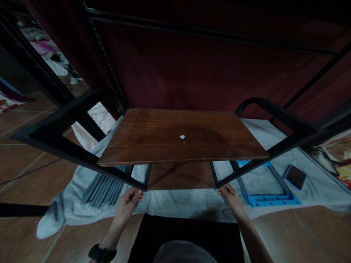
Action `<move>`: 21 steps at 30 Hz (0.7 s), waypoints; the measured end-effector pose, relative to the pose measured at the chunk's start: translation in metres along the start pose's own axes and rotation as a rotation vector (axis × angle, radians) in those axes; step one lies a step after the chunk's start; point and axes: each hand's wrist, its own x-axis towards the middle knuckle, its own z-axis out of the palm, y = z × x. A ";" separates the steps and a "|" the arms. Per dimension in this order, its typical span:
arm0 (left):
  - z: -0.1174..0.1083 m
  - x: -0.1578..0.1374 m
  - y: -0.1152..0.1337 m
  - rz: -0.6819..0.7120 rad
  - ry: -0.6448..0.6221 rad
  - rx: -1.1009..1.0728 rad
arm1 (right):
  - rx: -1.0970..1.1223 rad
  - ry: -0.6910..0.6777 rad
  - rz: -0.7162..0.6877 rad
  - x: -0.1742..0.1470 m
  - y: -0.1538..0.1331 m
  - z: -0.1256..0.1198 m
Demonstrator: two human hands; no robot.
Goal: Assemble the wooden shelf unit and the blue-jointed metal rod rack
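- rack (181, 148) on grey cloth (178, 202), ahead of lap;
- left fingers (136, 195), right fingers (225, 190) nearly closed on its lower front corners;
- likely stiff, heavyish; boards slick, grip black frame (82, 157)

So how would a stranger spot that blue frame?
Find the brown-topped stand, then look right along the grey cloth. The frame lies beyond the right hand; its bright blue ends and open middle set it apart from the dark phone beside it.
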 end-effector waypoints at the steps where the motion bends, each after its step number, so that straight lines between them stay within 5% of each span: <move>1: 0.001 -0.001 0.000 0.026 0.000 0.013 | 0.007 0.001 -0.001 -0.001 -0.002 0.000; 8: 0.002 0.001 -0.005 0.114 -0.010 0.189 | -0.054 0.014 0.046 0.003 -0.006 0.001; 14: -0.006 0.005 -0.006 0.373 -0.038 0.447 | -0.074 0.034 0.084 0.004 -0.009 0.000; 21: -0.011 0.005 -0.009 0.485 -0.092 0.672 | -0.073 0.079 0.118 0.007 -0.003 -0.004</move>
